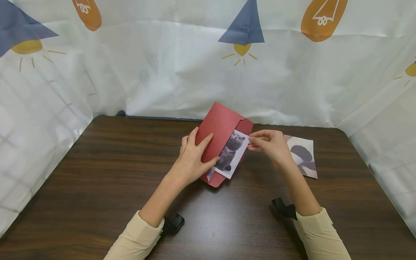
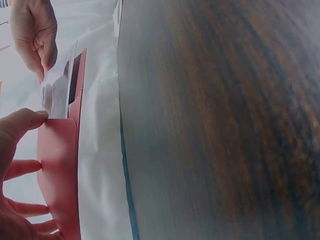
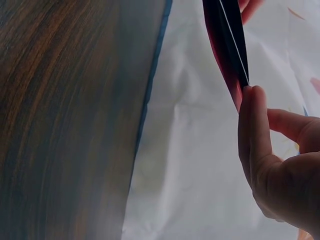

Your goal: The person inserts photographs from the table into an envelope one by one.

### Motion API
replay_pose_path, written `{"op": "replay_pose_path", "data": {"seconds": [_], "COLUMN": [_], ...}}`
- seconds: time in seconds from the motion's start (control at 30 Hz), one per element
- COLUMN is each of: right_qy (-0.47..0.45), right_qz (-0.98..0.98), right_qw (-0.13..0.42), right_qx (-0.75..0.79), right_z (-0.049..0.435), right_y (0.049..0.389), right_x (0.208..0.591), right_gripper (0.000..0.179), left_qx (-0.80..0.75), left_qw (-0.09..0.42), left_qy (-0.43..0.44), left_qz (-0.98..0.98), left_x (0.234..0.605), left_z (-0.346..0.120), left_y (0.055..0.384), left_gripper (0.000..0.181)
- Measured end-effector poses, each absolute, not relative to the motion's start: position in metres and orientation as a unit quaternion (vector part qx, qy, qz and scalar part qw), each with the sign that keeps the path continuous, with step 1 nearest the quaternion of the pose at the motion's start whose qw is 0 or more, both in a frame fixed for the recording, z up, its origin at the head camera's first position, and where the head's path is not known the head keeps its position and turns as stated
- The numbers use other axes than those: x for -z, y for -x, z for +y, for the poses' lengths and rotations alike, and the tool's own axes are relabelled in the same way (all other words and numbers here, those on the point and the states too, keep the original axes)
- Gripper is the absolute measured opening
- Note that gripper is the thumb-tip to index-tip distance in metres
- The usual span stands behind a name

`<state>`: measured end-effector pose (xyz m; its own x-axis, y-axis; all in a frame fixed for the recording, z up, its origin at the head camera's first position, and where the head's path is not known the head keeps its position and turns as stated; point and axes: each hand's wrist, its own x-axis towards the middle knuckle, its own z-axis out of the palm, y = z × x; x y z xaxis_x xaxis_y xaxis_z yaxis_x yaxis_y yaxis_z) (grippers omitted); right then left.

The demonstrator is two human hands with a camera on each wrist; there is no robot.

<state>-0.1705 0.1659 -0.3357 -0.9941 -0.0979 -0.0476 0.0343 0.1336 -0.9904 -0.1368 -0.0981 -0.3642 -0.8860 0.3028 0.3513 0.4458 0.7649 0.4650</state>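
A red paper envelope [image 1: 217, 126] is tilted in front of me near the table's far edge, its flap side towards the right. Out of its opening shows a photo card of a grey cat [image 1: 230, 153]. My left hand [image 1: 194, 157] holds the envelope, with the thumb at the pocket's edge beside the card and the other fingers spread over the envelope and its left edge. With thumb and fingertips, my right hand [image 1: 270, 145] pinches the card's upper right edge. The right wrist view shows these fingertips at the end of the dark, edge-on envelope [image 3: 227, 50].
Another picture card [image 1: 302, 155], white with grey shapes, lies right of the right hand, partly covered by it. A bluish corner [image 1: 210, 174] peeks from the envelope's lower end. Behind the dark wooden table [image 1: 107, 173] hangs a white patterned curtain [image 1: 156, 72].
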Motion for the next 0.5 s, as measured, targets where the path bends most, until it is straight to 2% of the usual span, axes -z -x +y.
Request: {"op": "replay_pose_path", "data": {"seconds": [0.5], "right_qy": [0.019], "right_qz": [0.746], "right_qw": [0.056], "right_qx": [0.663], "right_z": [0.1604], "right_y": [0.1698], "right_x": [0.3386], "right_gripper": [0.03], "left_qx": [0.28], "left_qw": [0.12], "left_qy": [0.205], "left_qz": [-0.93], "left_x": [0.3658], "left_z": [-0.0969], "left_y": [0.1371], "left_gripper": [0.069]}}
